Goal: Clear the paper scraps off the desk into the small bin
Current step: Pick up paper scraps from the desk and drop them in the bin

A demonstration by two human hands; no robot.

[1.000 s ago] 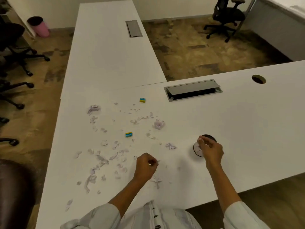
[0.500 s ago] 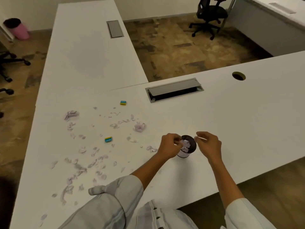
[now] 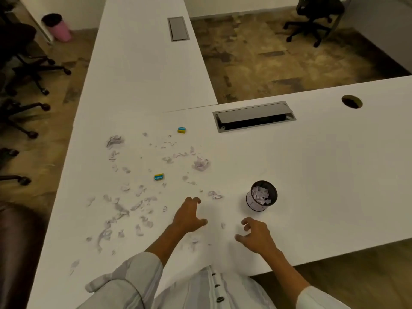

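I see the small bin (image 3: 262, 195) standing upright on the white desk (image 3: 323, 175), lower centre right of the frame, with crumpled paper pieces inside it. Paper scraps (image 3: 124, 208) lie scattered across the lower left, a larger wad (image 3: 201, 163) near centre. My left hand (image 3: 188, 216) and right hand (image 3: 256, 236) hover low, fingers spread and loosely bent, holding nothing. A pink bin (image 3: 58, 27) stands on the floor, upper left.
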